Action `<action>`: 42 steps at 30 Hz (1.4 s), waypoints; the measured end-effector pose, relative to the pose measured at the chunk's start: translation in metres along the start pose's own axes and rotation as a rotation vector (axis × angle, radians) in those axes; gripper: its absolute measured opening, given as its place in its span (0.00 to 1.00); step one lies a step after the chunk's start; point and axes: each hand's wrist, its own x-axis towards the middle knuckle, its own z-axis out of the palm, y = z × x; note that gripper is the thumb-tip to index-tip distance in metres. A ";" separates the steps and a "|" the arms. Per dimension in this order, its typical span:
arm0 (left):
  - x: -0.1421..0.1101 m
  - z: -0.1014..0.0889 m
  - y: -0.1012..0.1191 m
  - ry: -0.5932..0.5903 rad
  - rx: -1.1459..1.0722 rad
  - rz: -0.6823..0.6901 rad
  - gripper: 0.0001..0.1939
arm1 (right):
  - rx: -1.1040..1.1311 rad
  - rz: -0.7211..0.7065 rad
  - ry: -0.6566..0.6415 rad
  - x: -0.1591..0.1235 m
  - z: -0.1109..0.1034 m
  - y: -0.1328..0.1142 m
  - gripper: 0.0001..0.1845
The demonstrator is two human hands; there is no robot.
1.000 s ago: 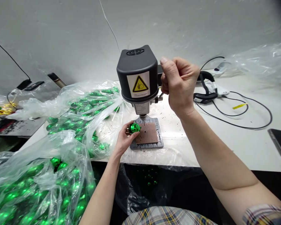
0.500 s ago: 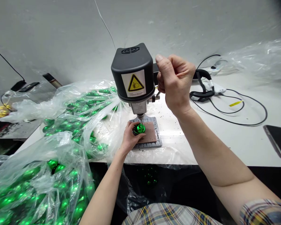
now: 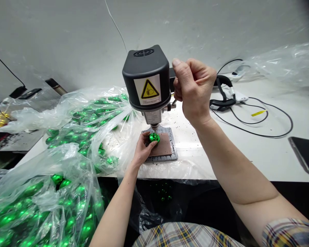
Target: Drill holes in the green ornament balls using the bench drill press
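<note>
Two hands busy: our left hand [image 3: 142, 152] pinches a green bauble [image 3: 153, 137] on the plate right under the drill press [image 3: 146, 82] spindle — drilling step. Our right hand [image 3: 194, 90] fisted around its lever; next move needs a steady, centred press.

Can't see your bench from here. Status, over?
Left hand holds green ball under drill press. Right hand fisted on its lever. Nothing blocking.
</note>
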 end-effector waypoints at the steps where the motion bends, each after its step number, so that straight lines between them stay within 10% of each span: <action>1: 0.001 -0.002 0.000 -0.008 -0.023 -0.016 0.26 | 0.005 0.006 0.005 0.000 0.000 0.000 0.33; 24: -0.009 0.021 -0.005 0.085 0.029 0.057 0.28 | 0.090 -0.037 0.053 -0.015 0.000 -0.004 0.30; 42: -0.012 0.024 -0.008 0.099 0.040 0.073 0.29 | 0.013 -0.341 0.014 -0.064 -0.018 0.008 0.27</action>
